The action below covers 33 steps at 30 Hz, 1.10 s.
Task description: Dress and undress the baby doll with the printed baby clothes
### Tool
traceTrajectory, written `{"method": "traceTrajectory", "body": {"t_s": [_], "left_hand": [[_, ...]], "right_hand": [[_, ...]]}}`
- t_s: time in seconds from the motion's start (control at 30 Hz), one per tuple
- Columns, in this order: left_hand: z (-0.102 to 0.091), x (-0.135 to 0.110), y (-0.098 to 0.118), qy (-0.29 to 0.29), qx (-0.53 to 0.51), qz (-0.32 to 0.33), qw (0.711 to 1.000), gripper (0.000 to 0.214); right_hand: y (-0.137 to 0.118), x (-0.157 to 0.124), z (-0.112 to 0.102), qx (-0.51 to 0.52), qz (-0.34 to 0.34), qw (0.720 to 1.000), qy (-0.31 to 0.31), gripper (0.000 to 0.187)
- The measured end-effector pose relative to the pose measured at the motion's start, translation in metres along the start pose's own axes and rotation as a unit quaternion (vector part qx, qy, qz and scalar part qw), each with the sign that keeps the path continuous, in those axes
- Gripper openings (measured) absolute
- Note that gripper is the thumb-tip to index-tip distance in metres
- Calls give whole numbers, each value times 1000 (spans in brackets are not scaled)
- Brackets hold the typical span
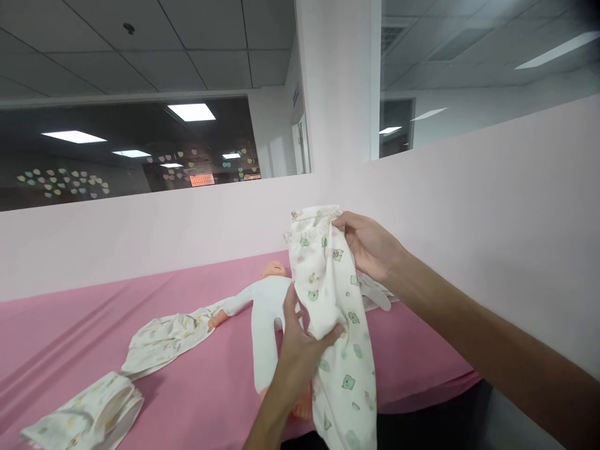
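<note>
A pair of white baby pants [323, 281] with green animal prints hangs upright in front of me, its gathered waistband at the top. My right hand [370, 244] pinches the waistband's right side between thumb and fingers. Lower down, my left hand [304, 344] grips the cloth near the middle, thumb on the front. Behind the pants lies a baby doll [269, 300] in a white body, arms spread, partly hidden by the cloth. One doll hand touches a printed garment [169, 337] on the left.
A pink sheet [197, 375] covers the table, which stands against a white wall [187, 231] with windows. Another folded printed garment [89, 412] lies at the near left. More pale printed cloth [372, 290] shows behind my right hand. The table's front edge drops off at lower right.
</note>
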State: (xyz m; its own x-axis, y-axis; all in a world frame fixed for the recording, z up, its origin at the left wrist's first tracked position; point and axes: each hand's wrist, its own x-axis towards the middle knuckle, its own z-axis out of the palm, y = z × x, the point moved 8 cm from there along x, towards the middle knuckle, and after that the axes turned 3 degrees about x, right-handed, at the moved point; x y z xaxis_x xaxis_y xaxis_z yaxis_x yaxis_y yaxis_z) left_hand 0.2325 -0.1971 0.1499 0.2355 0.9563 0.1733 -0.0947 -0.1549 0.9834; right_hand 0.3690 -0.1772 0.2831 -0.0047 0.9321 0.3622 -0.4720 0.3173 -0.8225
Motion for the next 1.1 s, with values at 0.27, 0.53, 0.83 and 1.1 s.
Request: {"method": "traceTrajectory", "body": {"t_s": [0.27, 0.53, 0.83, 1.1], "left_hand": [[11, -18, -7, -98, 20, -73, 992, 36], [-20, -32, 47, -16, 272, 110, 956, 27], [-13, -38, 13, -113, 242, 12, 963, 17], [-78, -33, -41, -42, 218, -85, 971, 56]], "right_hand": [[-1, 3, -77, -171, -69, 958, 217, 17], [87, -70, -86, -394, 133, 907, -69, 43], [143, -132, -16, -96, 233, 961, -112, 45], [168, -27, -118, -146, 227, 959, 86, 19]]}}
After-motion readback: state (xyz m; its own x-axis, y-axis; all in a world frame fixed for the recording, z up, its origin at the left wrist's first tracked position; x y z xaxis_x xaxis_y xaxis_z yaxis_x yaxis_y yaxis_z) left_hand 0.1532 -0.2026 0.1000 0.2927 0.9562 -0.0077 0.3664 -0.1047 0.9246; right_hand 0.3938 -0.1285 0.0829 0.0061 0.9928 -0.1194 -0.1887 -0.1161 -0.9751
